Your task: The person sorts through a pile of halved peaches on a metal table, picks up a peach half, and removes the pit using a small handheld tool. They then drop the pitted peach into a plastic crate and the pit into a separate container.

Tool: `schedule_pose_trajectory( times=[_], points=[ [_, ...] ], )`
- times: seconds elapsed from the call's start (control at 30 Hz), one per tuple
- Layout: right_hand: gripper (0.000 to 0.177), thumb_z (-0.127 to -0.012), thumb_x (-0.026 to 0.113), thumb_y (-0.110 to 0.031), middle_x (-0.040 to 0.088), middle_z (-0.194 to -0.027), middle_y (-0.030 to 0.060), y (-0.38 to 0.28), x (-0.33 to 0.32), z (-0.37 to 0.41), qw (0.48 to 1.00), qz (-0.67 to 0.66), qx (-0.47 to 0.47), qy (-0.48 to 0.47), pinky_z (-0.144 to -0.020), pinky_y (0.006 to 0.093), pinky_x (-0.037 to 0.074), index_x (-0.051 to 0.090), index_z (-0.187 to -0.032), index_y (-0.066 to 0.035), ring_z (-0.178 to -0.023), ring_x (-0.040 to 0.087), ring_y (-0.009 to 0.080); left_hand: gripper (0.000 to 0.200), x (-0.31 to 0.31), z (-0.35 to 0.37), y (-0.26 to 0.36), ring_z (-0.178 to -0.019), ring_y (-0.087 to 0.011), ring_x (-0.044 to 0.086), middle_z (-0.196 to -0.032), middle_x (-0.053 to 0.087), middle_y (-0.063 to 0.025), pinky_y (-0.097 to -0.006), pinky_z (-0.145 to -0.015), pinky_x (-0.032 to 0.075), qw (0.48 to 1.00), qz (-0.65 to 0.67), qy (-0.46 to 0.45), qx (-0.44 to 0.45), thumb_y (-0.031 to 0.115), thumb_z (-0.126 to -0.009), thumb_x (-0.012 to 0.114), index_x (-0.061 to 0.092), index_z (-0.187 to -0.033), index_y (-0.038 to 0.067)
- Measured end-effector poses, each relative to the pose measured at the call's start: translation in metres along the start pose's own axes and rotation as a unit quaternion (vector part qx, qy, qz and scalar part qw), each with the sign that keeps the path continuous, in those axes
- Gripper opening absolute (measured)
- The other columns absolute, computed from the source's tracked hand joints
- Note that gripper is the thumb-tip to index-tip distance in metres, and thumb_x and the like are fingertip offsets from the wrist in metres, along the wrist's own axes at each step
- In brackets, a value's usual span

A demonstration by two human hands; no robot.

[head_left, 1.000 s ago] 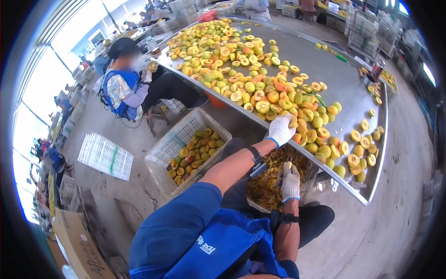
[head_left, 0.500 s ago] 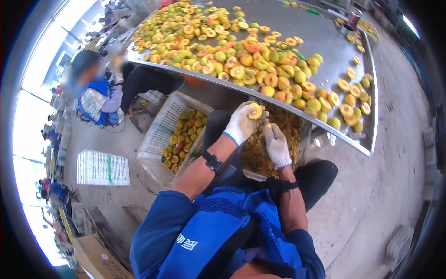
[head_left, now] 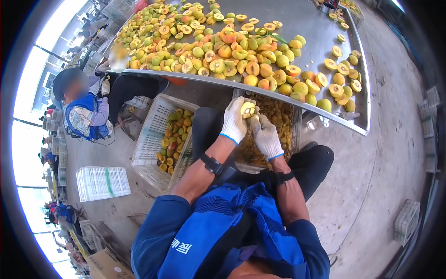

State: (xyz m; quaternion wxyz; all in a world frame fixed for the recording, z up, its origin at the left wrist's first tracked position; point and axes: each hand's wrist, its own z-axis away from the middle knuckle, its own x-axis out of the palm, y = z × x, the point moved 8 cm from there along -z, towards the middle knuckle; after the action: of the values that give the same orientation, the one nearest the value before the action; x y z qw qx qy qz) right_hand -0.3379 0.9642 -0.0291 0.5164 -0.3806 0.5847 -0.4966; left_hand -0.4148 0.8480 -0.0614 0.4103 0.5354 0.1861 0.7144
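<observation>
My left hand [head_left: 236,120], in a white glove with a blue hem, is closed around a yellow fruit half [head_left: 247,109]. Right beside it is my gloved right hand [head_left: 265,134], its fingers pressed together at the fruit's lower edge; whatever they grip is too small to make out. Both hands are above a crate of brownish-yellow scraps [head_left: 268,100], just off the near edge of a metal table [head_left: 320,41]. Many green, yellow and orange fruits [head_left: 223,51], whole and halved, are heaped on that table.
A white crate [head_left: 147,135] with fruit stands left of my knees. Farther left are an upturned white crate [head_left: 103,182] and a seated person [head_left: 88,111] in a blue vest. At bottom left lies a cardboard box [head_left: 109,266]; another crate [head_left: 406,222] is at far right.
My right hand has come up and left to meet the fruit half in my left hand. The camera view has shifted, and the seated person's arm has moved.
</observation>
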Motion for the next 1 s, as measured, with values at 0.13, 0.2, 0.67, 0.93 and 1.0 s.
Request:
schedule_pose_trajectory(
  times=[0.13, 0.2, 0.67, 0.93, 1.0],
  points=[
    [0.037, -0.108, 0.057, -0.031, 0.073, -0.094, 0.0282, 0.009, 0.006, 0.001, 0.998, -0.04, 0.055, -0.019, -0.079, 0.043, 0.055, 0.068, -0.12, 0.002, -0.088, 0.073, 0.0401, 0.033, 0.002, 0.002, -0.002, -0.086, -0.0282, 0.07, -0.101, 0.069, -0.0154, -0.0439, -0.08, 0.06, 1.0, -0.006, 0.003, 0.001, 0.028, -0.111, 0.047, 0.064, -0.104, 0.001],
    [0.038, -0.109, 0.056, -0.032, 0.073, -0.097, 0.0289, 0.011, 0.008, 0.001, 0.997, -0.046, 0.054, -0.015, -0.081, 0.0431, 0.055, 0.067, -0.122, 0.002, -0.092, 0.074, 0.0403, 0.035, 0.003, 0.001, -0.004, -0.086, -0.0271, 0.069, -0.099, 0.069, -0.015, -0.0423, -0.079, 0.06, 1.0, -0.01, 0.006, 0.009, 0.028, -0.11, 0.047, 0.065, -0.102, 0.0],
    [0.039, -0.111, 0.051, -0.03, 0.072, -0.103, 0.0301, -0.003, 0.005, 0.007, 0.999, -0.023, -0.03, 0.03, -0.087, 0.0458, 0.054, 0.063, -0.123, 0.004, -0.102, 0.072, 0.0429, 0.049, 0.007, 0.008, -0.009, -0.074, -0.0251, 0.07, -0.084, 0.069, -0.0136, -0.0404, -0.069, 0.061, 0.994, -0.084, 0.036, 0.056, 0.043, -0.112, 0.047, 0.067, -0.096, 0.001],
    [0.036, -0.11, 0.052, -0.03, 0.071, -0.093, 0.0294, -0.001, 0.005, 0.009, 0.996, -0.048, 0.058, -0.045, -0.081, 0.0463, 0.054, 0.064, -0.111, 0.003, -0.091, 0.071, 0.0458, 0.043, 0.026, 0.02, 0.007, -0.068, -0.0254, 0.07, -0.084, 0.067, -0.0138, -0.0394, -0.063, 0.061, 0.99, -0.113, 0.04, 0.067, 0.038, -0.111, 0.05, 0.064, -0.095, 0.0],
    [0.036, -0.11, 0.052, -0.031, 0.071, -0.092, 0.0286, -0.005, 0.005, 0.007, 0.999, -0.034, -0.015, -0.019, -0.08, 0.0461, 0.054, 0.065, -0.112, 0.003, -0.088, 0.071, 0.0433, 0.041, 0.027, 0.021, 0.007, -0.067, -0.0254, 0.07, -0.084, 0.067, -0.0136, -0.0394, -0.062, 0.061, 0.991, -0.112, 0.041, 0.061, 0.036, -0.111, 0.05, 0.064, -0.095, 0.001]
  ],
)
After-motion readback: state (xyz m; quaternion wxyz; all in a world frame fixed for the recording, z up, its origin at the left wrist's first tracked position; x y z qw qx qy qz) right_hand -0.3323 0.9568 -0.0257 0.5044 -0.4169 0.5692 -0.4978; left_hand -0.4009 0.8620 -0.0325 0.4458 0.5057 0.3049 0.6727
